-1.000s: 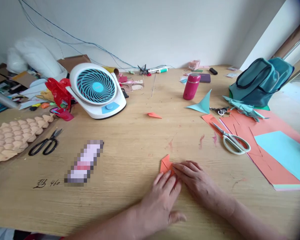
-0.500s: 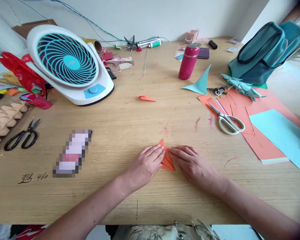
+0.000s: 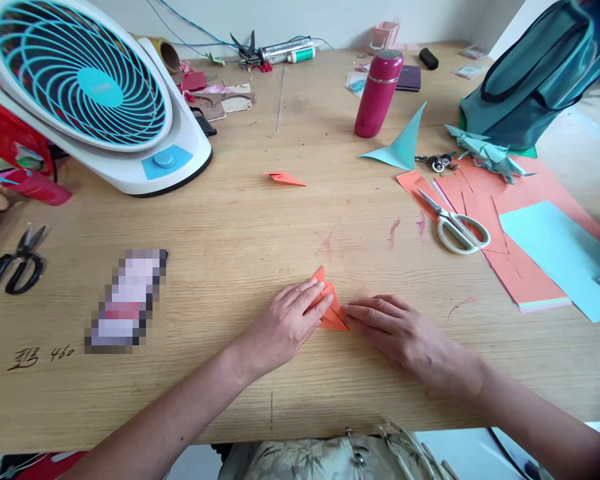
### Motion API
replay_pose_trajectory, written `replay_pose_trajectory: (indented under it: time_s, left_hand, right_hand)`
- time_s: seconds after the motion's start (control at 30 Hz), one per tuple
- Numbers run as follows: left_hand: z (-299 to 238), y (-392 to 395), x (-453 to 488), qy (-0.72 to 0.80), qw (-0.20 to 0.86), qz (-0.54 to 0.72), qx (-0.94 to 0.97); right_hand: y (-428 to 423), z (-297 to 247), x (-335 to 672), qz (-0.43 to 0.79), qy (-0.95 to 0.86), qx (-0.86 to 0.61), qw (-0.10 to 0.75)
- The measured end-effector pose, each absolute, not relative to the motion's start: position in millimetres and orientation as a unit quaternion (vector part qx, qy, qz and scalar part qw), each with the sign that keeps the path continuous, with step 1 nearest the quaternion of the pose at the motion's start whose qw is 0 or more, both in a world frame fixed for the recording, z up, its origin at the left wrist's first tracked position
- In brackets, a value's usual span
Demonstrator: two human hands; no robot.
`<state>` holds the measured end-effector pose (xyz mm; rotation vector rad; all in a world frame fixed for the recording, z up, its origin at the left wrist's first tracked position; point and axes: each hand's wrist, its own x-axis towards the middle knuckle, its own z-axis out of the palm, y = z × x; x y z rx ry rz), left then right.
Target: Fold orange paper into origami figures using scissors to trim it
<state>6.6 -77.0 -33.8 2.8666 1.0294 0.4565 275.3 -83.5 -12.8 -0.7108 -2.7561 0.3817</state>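
Observation:
A small folded orange paper (image 3: 331,313) lies flat on the wooden table (image 3: 260,240) near its front edge. My left hand (image 3: 285,325) rests on the paper's left part, fingers stretched flat and pressing down. My right hand (image 3: 400,333) lies flat to the right of it, fingertips touching the paper's right corner. Neither hand grips anything.
A white and teal desk fan (image 3: 95,100) stands at the back left, black scissors (image 3: 10,267) at the left edge. A pink bottle (image 3: 379,93), a teal paper cone (image 3: 403,143), white-handled scissors (image 3: 457,227), orange and blue paper sheets (image 3: 530,253) and a teal bag (image 3: 530,73) are right. Another orange fold (image 3: 286,179) lies mid-table.
The camera has moved closer and tilted down. My left hand moved from below the paper to its left side and now presses on it; my right hand slid slightly right.

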Motion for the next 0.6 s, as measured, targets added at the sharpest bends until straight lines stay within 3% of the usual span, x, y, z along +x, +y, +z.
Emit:
replay_pose_trajectory:
  time_s: [0.17,0.37,0.6]
  left_hand:
    - [-30.6,-79.7,7.0,0.351,0.084,0.137,0.922]
    - [-29.5,-78.0,-1.5,0.349,0.148,0.154,0.913]
    - [-28.9,-73.9,-9.2,0.305,0.1,0.169,0.932]
  right_hand:
    - [-83.0,-14.7,263.1,0.121,-0.927,-0.301,0.188]
    - [-80.1,-26.1,249.5,0.103,-0.933,-0.297,0.177]
    - [-80.2,-28.1,248.8,0.106,-0.926,-0.295,0.212]
